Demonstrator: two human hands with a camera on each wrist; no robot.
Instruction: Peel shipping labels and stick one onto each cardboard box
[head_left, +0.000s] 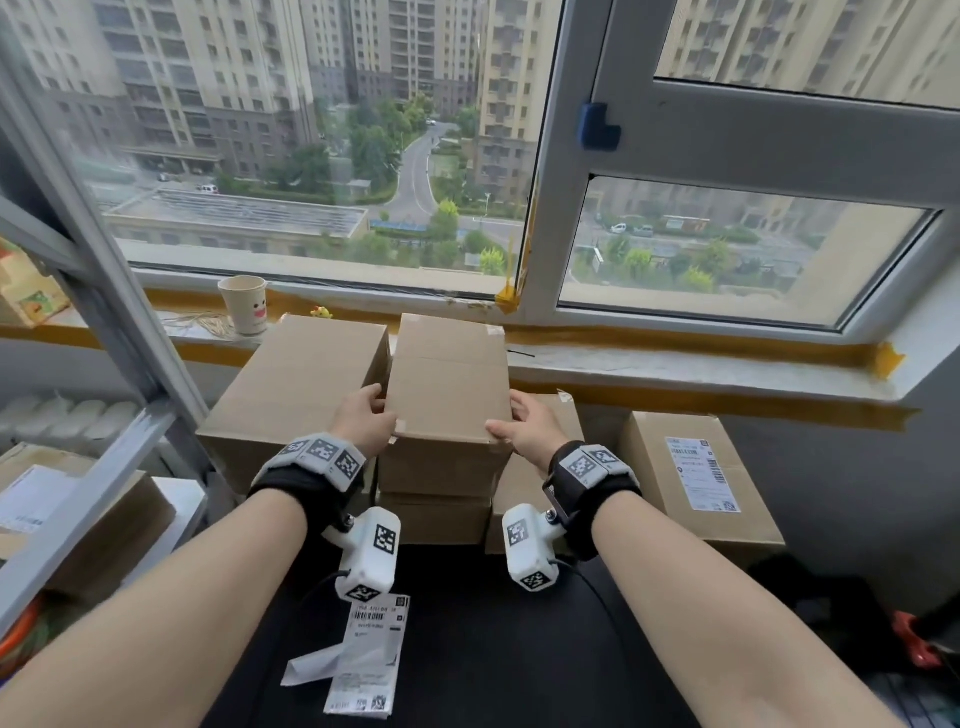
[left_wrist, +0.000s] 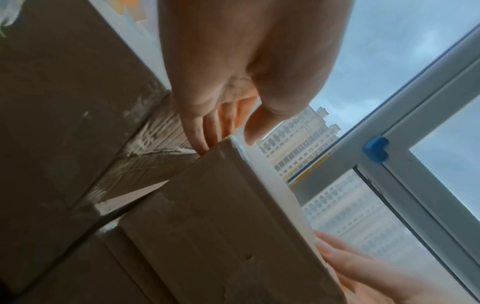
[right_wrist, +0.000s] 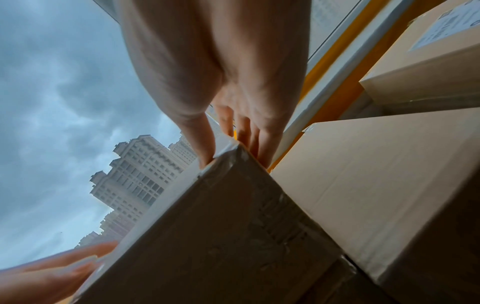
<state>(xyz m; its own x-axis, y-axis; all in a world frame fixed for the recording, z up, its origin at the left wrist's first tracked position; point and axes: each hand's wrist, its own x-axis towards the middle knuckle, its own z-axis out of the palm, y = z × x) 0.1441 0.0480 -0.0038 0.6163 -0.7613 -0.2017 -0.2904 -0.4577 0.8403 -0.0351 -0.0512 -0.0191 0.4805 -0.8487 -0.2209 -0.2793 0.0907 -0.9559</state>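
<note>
Cardboard box atop stack, unlabelled; left hand and right hand grip its near corners, thumbs on top.

Head view: high, looking forward and down over both forearms to the stacked boxes below the windowsill, window beyond. Left wrist view: very close under the left hand, facing up along the fingers to the middle box and sky. Right wrist view: likewise close under the right hand. All three share that box; each wrist view catches the opposite hand at its lower edge.
</note>
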